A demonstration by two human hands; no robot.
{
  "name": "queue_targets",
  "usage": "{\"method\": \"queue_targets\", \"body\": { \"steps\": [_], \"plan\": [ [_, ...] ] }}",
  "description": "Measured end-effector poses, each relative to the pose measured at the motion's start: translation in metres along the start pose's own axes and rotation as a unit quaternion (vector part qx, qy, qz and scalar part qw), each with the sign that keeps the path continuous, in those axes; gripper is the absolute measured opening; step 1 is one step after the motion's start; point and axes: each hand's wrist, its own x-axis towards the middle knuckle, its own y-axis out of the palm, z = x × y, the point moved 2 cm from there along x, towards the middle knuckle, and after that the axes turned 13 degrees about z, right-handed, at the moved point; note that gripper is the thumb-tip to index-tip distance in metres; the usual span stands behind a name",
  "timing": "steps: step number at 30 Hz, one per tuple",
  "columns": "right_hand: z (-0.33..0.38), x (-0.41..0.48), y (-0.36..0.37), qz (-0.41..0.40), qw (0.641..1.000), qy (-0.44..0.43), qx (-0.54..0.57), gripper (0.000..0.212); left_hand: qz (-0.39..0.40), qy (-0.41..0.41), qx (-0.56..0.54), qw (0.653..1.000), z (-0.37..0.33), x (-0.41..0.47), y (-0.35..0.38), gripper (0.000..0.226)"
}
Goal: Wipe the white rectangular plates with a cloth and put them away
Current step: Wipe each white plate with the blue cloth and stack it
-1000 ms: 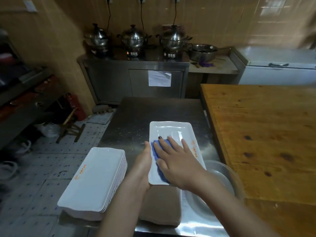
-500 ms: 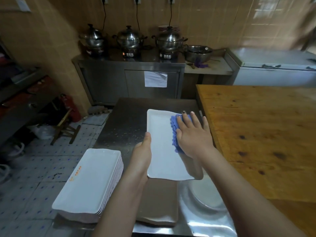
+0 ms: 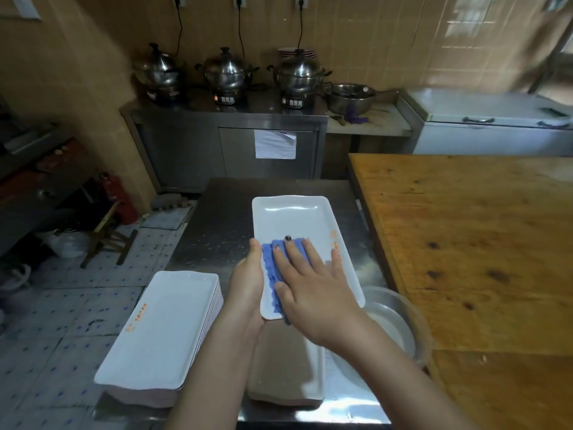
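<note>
Step in hand: wiping. At 6 o'clock, a low stack of plates (image 3: 285, 373) lies on the steel worktop (image 3: 217, 231) beneath the forearms. A taller plate stack (image 3: 161, 330) stands at 8 o'clock. The left hand (image 3: 248, 283) grips the near left edge of the held plate (image 3: 294, 218), thumb on top. The right hand (image 3: 313, 290) lies flat, fingers (image 3: 293, 256) straight, pressing the blue cloth (image 3: 269, 280) onto the plate's near half. The plate faces up above the worktop, long axis 6 to 12 o'clock. Next move, as judged: sweep the cloth toward 12 o'clock, then set the plate on a stack.
</note>
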Motion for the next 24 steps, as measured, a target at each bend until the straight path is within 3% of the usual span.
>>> {"method": "queue_targets", "body": {
  "steps": [6, 11, 14, 17, 21, 24],
  "plan": [
    [-0.032, -0.002, 0.004, -0.023, 0.994, 0.102, -0.043, 0.055, -0.031, -0.003, 0.047, 0.998, -0.006, 0.005, -0.015, 0.044],
    [-0.033, 0.019, -0.002, -0.117, 0.982, 0.140, -0.056, 0.057, -0.004, 0.007, 0.079, 0.997, -0.006, 0.000, -0.012, 0.044],
    [-0.038, 0.043, -0.019, -0.115, 0.978, 0.170, -0.025, 0.056, 0.021, 0.013, 0.075, 0.997, 0.000, -0.003, -0.004, 0.044],
    [-0.030, 0.058, -0.031, -0.101, 0.983, 0.152, 0.001, 0.055, 0.027, 0.032, 0.065, 0.997, 0.000, -0.005, 0.004, 0.043],
    [-0.009, 0.066, -0.035, -0.088, 0.995, 0.053, -0.008, 0.054, 0.034, 0.040, 0.088, 0.995, -0.002, -0.003, 0.010, 0.040],
    [-0.026, 0.064, -0.035, -0.089, 0.991, 0.082, -0.055, 0.053, 0.037, 0.017, 0.077, 0.996, -0.003, -0.004, 0.003, 0.045]
  ]
}}
